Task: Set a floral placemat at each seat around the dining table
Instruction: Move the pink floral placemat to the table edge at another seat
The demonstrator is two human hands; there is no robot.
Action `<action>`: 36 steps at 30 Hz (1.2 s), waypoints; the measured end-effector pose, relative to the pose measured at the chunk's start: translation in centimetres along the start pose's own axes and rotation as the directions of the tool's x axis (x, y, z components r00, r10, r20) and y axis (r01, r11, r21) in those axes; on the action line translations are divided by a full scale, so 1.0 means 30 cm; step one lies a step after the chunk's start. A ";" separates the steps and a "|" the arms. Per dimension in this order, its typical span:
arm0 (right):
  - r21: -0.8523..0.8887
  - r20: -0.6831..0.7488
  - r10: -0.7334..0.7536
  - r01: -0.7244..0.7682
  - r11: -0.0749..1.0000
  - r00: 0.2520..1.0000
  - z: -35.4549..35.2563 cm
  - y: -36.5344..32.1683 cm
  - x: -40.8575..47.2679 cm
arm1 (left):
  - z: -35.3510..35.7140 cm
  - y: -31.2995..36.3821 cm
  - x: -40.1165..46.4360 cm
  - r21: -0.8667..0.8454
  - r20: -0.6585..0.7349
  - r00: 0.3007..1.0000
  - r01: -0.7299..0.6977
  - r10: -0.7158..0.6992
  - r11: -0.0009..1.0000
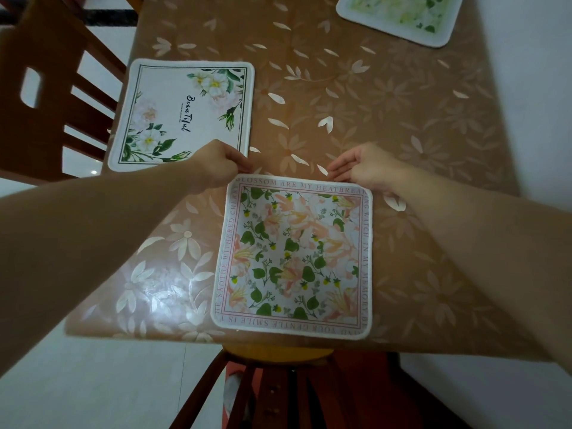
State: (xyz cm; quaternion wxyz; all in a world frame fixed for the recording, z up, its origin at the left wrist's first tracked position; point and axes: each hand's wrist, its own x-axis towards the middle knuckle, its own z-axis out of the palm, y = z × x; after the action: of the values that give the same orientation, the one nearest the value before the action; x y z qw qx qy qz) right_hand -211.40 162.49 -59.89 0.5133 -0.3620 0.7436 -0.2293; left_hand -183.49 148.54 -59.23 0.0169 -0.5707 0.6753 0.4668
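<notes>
Pink-bordered placemat (292,255) lettered "BLOSSOM ARE MY HEATBREAK", far corners pinched by left hand (216,165) and right hand (362,165).

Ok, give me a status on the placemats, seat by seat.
Done: the white "Beautiful" mat lies flat by the left chair, and a green mat sits at the far edge. In hand: both hands, left hand and right hand, are at the pink mat's far corners. Other seats are out of view.

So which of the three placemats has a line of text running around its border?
The pink-and-green floral placemat at the near table edge, under both hands; the others show no border text.
</notes>
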 end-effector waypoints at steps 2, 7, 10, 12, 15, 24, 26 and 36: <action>-0.025 -0.012 -0.004 0.004 1.000 1.000 -0.006 0.009 -0.008 | 0.005 -0.008 -0.003 0.040 0.000 1.000 -0.005 0.005 0.999; -0.028 -0.043 0.012 -0.014 1.000 0.999 -0.021 0.039 -0.018 | 0.004 -0.017 -0.014 0.096 0.000 1.000 0.007 -0.007 0.995; -0.059 -0.063 0.022 -0.025 0.998 0.998 -0.018 0.054 -0.016 | 0.011 -0.021 -0.035 0.125 0.018 1.000 0.004 -0.006 0.992; -0.088 -0.085 0.022 -0.029 0.996 0.996 -0.015 0.065 -0.015 | 0.010 -0.026 -0.046 0.110 0.013 1.000 0.012 -0.013 0.994; -0.104 -0.136 0.029 -0.044 0.994 0.990 -0.015 0.081 -0.021 | 0.000 -0.044 -0.055 -0.032 -0.037 0.998 0.043 -0.044 0.999; 0.346 -0.144 0.362 -0.295 0.891 0.921 -0.053 0.176 -0.156 | -0.007 -0.151 -0.191 -0.634 0.093 0.919 0.352 -0.384 0.689; 0.409 -0.052 0.418 -0.363 0.837 0.907 -0.054 0.201 -0.203 | -0.018 -0.175 -0.225 -0.659 0.207 0.894 0.428 -0.398 0.618; 0.482 0.049 0.529 -0.484 0.730 0.847 0.063 0.255 -0.355 | 0.063 -0.216 -0.334 -0.617 0.307 0.877 0.479 -0.369 0.625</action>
State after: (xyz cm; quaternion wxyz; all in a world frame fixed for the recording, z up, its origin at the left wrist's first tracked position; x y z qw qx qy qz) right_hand -209.71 175.62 -59.69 0.5945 0.0030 0.7564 -0.2728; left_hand -175.86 157.89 -58.68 -0.0310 -0.6426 0.3010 0.7039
